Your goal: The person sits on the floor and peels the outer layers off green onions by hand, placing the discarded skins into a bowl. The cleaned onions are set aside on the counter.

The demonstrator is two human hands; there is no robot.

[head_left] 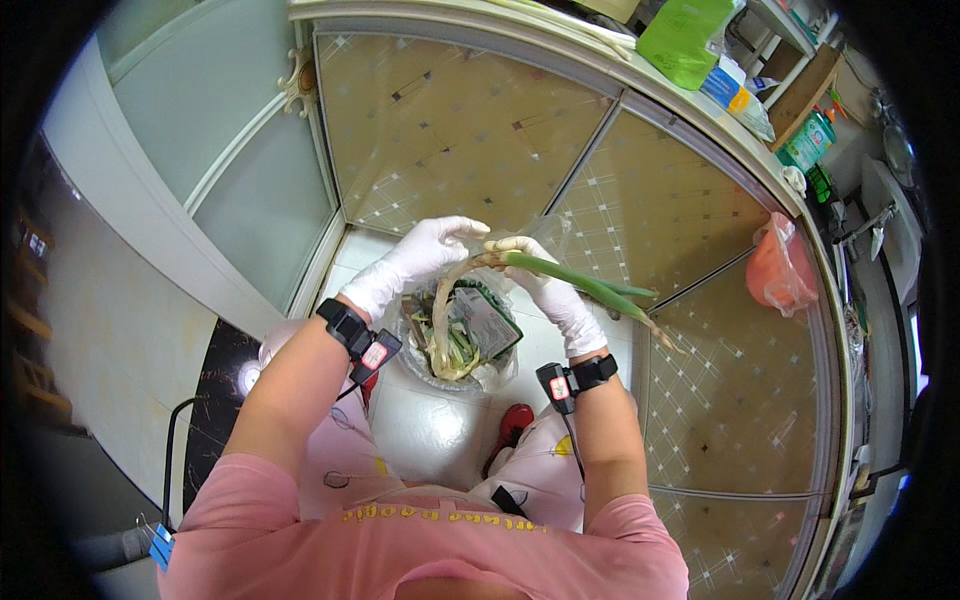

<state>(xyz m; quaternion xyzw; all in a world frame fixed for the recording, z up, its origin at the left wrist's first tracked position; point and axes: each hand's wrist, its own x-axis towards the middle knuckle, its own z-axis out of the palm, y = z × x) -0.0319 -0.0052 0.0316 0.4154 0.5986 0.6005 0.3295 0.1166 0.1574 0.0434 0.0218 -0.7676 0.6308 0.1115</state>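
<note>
A long green onion [437,305] is held over a waste bin [428,378] lined with a clear bag. Its pale stalk bends down on the left toward the bin, while the green leaves stretch right to withered tips. My right hand [543,285], in a white glove, closes around the onion near where white turns to green. Just left of it is my left hand [432,250], also gloved, with its fingers extended and apart beside the upper stalk. Peeled onion scraps [462,352] and a flat grey-green package [487,322] lie inside the bin.
Patterned cabinet doors [450,130] stand ahead and to the right. A red plastic bag [782,265] hangs at the right counter edge. More pale stalks [570,28] and a green bag [688,42] rest on the counter. A frosted door [230,150] is at left.
</note>
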